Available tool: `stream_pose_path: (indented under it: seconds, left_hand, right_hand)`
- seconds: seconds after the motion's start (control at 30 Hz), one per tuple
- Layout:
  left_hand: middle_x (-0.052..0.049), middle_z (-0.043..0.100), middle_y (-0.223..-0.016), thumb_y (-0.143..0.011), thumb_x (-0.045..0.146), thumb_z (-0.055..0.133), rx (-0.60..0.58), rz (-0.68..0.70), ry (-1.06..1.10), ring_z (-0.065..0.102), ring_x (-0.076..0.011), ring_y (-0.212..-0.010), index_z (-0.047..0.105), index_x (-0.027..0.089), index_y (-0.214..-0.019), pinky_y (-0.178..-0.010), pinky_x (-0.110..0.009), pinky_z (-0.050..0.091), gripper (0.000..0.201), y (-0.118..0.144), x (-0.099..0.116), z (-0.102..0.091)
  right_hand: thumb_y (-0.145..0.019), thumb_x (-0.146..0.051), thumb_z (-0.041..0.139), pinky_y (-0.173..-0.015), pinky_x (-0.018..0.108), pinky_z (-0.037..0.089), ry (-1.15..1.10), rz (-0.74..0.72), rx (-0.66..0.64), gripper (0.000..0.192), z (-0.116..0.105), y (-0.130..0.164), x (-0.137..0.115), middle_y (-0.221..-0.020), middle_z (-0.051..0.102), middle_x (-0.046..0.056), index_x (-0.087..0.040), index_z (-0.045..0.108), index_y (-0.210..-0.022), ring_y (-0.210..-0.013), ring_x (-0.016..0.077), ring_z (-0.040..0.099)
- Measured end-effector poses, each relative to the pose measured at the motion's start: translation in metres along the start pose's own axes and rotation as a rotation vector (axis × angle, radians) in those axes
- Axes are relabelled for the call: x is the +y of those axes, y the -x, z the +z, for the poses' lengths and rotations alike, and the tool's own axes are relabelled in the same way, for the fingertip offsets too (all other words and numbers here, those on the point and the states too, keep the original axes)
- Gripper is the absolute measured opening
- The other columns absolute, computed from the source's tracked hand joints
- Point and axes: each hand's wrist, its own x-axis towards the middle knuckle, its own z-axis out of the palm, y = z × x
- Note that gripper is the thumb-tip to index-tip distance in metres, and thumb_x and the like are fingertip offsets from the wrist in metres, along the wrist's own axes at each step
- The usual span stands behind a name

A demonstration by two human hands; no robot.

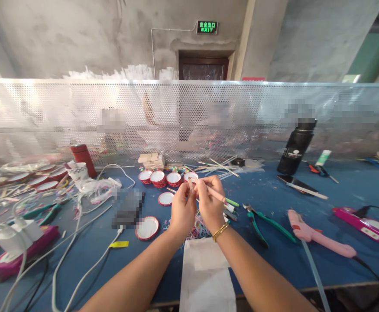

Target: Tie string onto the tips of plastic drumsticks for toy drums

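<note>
My right hand (211,203) is closed around a pink pen (215,194), its tip pointing toward my other hand. Between the fingertips of my left hand (183,206) is a small flat pale strip (190,183), too small to name for certain. Both hands nearly touch above the table's middle. Behind them stand several stacks of red-rimmed lids (157,177) with white insides. A single lid (166,199) lies beside my left hand, and another lid (147,228) is nearer to me. Colourful thin strands (199,227) lie under my wrists, along with several markers (231,208).
Green-handled pliers (273,224) and a pink glue gun (319,236) lie on the right. A black bottle (296,147) stands farther back. To the left are a phone (128,209), white cables (75,234) and a power strip (23,251). A perforated metal screen (163,121) borders the blue table.
</note>
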Motion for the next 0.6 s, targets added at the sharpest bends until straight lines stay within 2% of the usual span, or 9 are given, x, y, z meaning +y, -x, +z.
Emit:
stream_pose_path:
  seconds: [0.27,0.43,0.6]
  left_hand:
    - [0.0,0.056,-0.075,-0.092,0.04,0.062,0.0,-0.007,0.03,0.045,-0.0125,-0.068,0.055,0.019,-0.079,-0.063,-0.024,0.037,0.026,0.0004,0.0028,0.0003]
    - [0.001,0.052,-0.072,-0.092,0.036,0.06,0.008,0.037,-0.022,0.047,-0.0138,-0.071,0.05,0.02,-0.075,-0.066,-0.025,0.039,0.026,0.0004,0.0034,-0.0002]
    - [0.0,0.055,-0.074,-0.093,0.035,0.058,0.003,0.03,-0.06,0.046,-0.014,-0.071,0.053,0.019,-0.077,-0.066,-0.025,0.038,0.023,-0.0003,0.002,-0.0007]
  right_hand:
    - [-0.095,-0.039,0.062,-0.06,0.03,0.052,-0.022,-0.018,-0.02,0.021,0.0007,0.0012,-0.0006,-0.068,0.064,-0.002,-0.024,0.054,-0.084,-0.063,0.017,0.065]
    - [-0.095,-0.041,0.062,-0.061,0.03,0.053,-0.003,-0.023,-0.03,0.022,0.0003,0.0013,0.0004,-0.07,0.064,-0.001,-0.023,0.055,-0.084,-0.064,0.017,0.064]
    - [-0.097,-0.04,0.06,-0.061,0.03,0.053,0.008,-0.03,-0.017,0.021,-0.0005,0.0008,0.0001,-0.07,0.064,-0.002,-0.023,0.054,-0.086,-0.063,0.0165,0.064]
